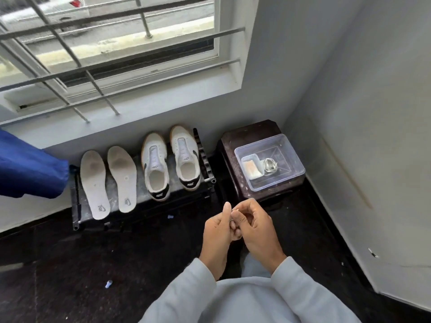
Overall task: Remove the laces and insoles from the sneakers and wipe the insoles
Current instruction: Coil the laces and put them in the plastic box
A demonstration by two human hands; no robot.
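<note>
Two insoles (94, 185) lie flat on the rack (140, 191); the sneakers (156, 169) stand beside them (unlaced). My left hand (219, 229) and right hand (255, 226) meet, fingers curled; whether they hold anything, I cannot tell. The laces (269, 166) lie in the clear box (268, 185).

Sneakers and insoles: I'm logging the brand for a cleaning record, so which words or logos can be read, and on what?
"NIKE", with a swoosh: heel end of the left insole.
"NIKE", with a swoosh: heel end of the right insole.
"NIKE": black heel tab of the left sneaker.
"NIKE": black heel tab of the right sneaker.
Tongue tags on both sneakers: too small to read.
</note>
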